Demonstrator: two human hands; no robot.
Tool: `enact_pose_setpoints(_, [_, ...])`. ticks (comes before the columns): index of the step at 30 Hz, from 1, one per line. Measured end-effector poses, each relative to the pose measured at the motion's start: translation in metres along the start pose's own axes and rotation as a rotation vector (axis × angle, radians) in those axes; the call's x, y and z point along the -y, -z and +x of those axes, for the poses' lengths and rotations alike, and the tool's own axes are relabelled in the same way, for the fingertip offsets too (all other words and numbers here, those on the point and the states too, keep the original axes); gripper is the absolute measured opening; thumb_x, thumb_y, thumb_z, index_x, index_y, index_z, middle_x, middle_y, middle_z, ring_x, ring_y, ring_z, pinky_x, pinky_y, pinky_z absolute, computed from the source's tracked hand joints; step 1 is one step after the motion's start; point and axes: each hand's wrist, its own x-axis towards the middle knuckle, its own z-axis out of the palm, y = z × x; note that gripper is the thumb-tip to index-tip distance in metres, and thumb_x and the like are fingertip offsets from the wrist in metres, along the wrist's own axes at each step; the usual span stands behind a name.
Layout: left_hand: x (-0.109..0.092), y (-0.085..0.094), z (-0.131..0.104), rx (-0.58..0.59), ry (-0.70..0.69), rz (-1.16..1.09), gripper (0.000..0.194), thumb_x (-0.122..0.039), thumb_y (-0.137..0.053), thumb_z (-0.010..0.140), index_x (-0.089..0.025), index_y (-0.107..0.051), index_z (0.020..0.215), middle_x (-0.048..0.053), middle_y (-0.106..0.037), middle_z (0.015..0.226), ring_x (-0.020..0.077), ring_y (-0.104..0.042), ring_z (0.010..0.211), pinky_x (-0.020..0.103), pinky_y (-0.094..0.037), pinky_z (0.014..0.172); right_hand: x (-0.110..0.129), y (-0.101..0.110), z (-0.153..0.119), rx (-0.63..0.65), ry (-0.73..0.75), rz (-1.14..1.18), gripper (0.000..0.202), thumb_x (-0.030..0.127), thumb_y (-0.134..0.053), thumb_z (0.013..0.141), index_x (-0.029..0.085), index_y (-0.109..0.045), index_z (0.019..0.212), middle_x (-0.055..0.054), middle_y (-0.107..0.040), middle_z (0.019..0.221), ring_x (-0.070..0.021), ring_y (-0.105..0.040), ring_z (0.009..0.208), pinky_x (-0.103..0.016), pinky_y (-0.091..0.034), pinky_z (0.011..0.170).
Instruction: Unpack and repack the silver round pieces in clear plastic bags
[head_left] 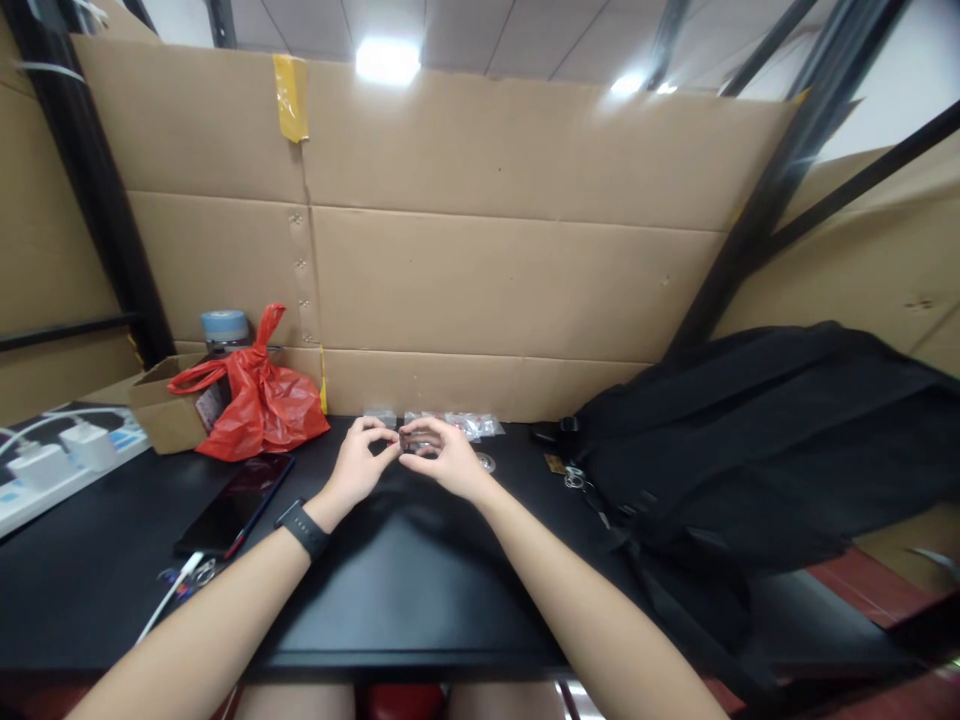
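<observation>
Both hands meet above the far middle of the black table [405, 590]. My left hand [360, 462], with a dark watch on its wrist, is closed, thumb and index finger pinched at the left end of a small clear object. My right hand [448, 462] curls its thumb and fingers around the same small clear object [409, 441], which is too small to name. Behind the hands lie several small clear plastic packets [480, 425]. A small round roll [487, 462] rests just right of my right hand.
On the left are a red plastic bag [262, 405], a small cardboard box [169, 410], a phone [236, 507] with a white cable, and a power strip [71, 475]. Keys [575, 478] lie beside a large black backpack [772, 450] at the right. Cardboard [480, 280] walls the back.
</observation>
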Motion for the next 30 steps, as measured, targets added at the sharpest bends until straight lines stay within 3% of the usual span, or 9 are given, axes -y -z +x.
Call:
enact_pose_setpoints(6, [-0.016, 0.005, -0.003, -0.078, -0.108, 0.170, 0.006, -0.030, -0.072, 0.082, -0.026, -0.076, 0.083, 0.005, -0.055, 0.110, 0.0249, -0.054, 0.113, 0.043, -0.043, 0.101, 0.001, 0.004, 0.002, 0.050, -0.155, -0.022, 0.035, 0.054, -0.058, 0.088, 0.019, -0.061, 0.088, -0.004, -0.067, 0.088, -0.0183, -0.066, 0.085, -0.028, -0.052, 0.068])
enact_pose_setpoints(12, [-0.024, 0.008, -0.004, -0.080, -0.154, 0.194, 0.004, -0.028, -0.073, 0.081, -0.028, -0.078, 0.083, 0.004, -0.056, 0.108, 0.0245, -0.054, 0.110, 0.042, -0.045, 0.097, 0.003, 0.012, 0.004, 0.128, -0.006, -0.169, 0.024, 0.042, -0.060, 0.088, 0.018, -0.064, 0.086, -0.004, -0.065, 0.094, -0.0178, -0.061, 0.089, -0.031, -0.048, 0.081])
enact_pose_setpoints(21, [-0.020, 0.009, -0.002, -0.035, -0.188, 0.194, 0.009, -0.033, -0.071, 0.084, -0.028, -0.077, 0.080, 0.004, -0.058, 0.107, 0.0239, -0.055, 0.107, 0.041, -0.043, 0.097, 0.003, 0.012, 0.003, 0.092, 0.086, -0.332, 0.022, 0.035, -0.057, 0.091, 0.018, -0.065, 0.079, -0.009, -0.064, 0.108, -0.0206, -0.059, 0.103, -0.032, -0.047, 0.082])
enact_pose_setpoints(23, [-0.020, 0.010, -0.002, 0.016, -0.206, 0.173, 0.018, -0.036, -0.061, 0.091, -0.026, -0.076, 0.088, 0.005, -0.059, 0.106, 0.0227, -0.056, 0.107, 0.040, -0.043, 0.097, 0.003, 0.013, 0.003, 0.066, 0.090, -0.353, 0.019, 0.033, -0.058, 0.089, 0.018, -0.065, 0.079, -0.009, -0.063, 0.111, -0.0206, -0.059, 0.104, -0.034, -0.047, 0.086])
enact_pose_setpoints(26, [-0.022, 0.015, -0.001, 0.115, -0.241, 0.153, 0.029, -0.040, -0.047, 0.098, -0.027, -0.066, 0.116, 0.006, -0.059, 0.117, 0.0228, -0.054, 0.115, 0.040, -0.040, 0.101, 0.003, 0.016, 0.003, 0.062, 0.072, -0.383, 0.017, 0.030, -0.058, 0.088, 0.018, -0.066, 0.078, -0.009, -0.061, 0.114, -0.0209, -0.059, 0.104, -0.037, -0.046, 0.092])
enact_pose_setpoints(30, [-0.025, 0.020, -0.003, 0.241, -0.294, 0.234, 0.049, -0.050, -0.066, 0.084, -0.030, -0.056, 0.128, 0.008, -0.054, 0.131, 0.0289, -0.049, 0.124, 0.044, -0.036, 0.105, 0.005, 0.019, 0.003, 0.087, 0.058, -0.422, 0.014, 0.026, -0.058, 0.087, 0.019, -0.067, 0.078, -0.009, -0.060, 0.115, -0.0220, -0.058, 0.108, -0.039, -0.045, 0.095])
